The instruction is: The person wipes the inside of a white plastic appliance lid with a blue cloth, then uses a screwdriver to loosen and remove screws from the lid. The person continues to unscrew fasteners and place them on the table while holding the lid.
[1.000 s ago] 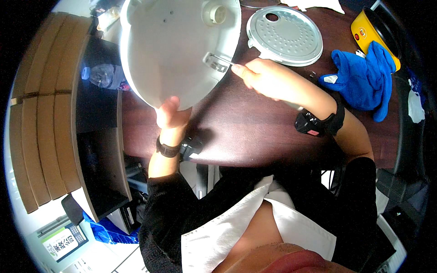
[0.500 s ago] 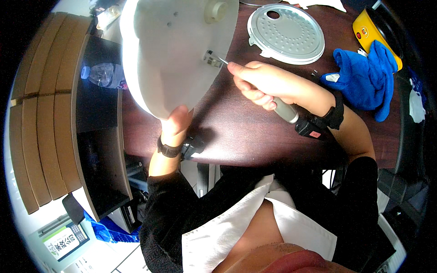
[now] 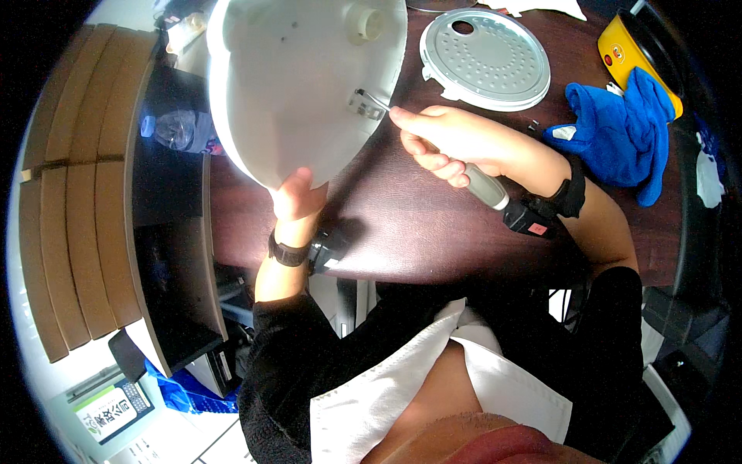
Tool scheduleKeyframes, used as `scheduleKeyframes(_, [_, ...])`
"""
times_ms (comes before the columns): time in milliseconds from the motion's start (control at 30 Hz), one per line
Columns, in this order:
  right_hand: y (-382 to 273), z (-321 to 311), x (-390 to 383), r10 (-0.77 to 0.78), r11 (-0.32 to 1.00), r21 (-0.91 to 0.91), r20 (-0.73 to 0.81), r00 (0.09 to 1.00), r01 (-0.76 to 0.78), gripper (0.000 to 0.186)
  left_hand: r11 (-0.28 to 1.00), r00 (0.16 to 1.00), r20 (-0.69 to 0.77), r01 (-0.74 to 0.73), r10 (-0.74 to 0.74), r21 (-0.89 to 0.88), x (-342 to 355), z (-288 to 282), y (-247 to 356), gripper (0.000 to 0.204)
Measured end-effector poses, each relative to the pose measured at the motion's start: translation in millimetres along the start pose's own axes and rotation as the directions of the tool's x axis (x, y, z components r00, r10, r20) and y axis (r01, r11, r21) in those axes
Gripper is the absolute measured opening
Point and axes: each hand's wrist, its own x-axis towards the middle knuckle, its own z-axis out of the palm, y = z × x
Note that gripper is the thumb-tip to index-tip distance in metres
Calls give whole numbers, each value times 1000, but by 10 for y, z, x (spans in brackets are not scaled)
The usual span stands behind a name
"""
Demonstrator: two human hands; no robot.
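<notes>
My left hand [image 3: 297,197] grips the lower rim of a white plastic shell [image 3: 282,93], which is raised at the upper middle with its inside facing me. A round white fitting [image 3: 368,25] is near its top, and a small metal bracket [image 3: 363,109] sits near its right rim. My right hand [image 3: 444,147] is closed round a screwdriver [image 3: 485,185] with a grey handle; its thin shaft reaches left to the bracket. Whether the tip is engaged there is too small to tell.
Behind my right hand lie a round grey perforated cover [image 3: 491,58], a blue cloth [image 3: 618,143] and a yellow container [image 3: 622,54] on the dark wooden table [image 3: 402,232]. At left are a black shelf unit [image 3: 166,185], a plastic bottle [image 3: 174,129] and stacked cardboard [image 3: 69,216].
More of the screwdriver handle now shows below my right hand, which has turned slightly. My left hand and the shell dipped a little half a second ago and are now back higher.
</notes>
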Motion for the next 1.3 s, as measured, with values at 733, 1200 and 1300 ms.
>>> scheduleKeyframes(733, [129, -76, 52, -707, 261, -965, -169, 687, 32, 49, 985, 987, -103, -109, 123, 132, -12, 102, 29, 59])
scheduleKeyframes(1200, [61, -7, 99, -83, 964, -263, -139, 987, 44, 51, 661, 926, 346, -354, 150, 662, -96, -613, -422, 60])
scheduleKeyframes(1300, [219, -70, 248, -702, 384, -910, -179, 689, 155, 53, 986, 990, -1, -137, 138, 93, -70, -148, -165, 55])
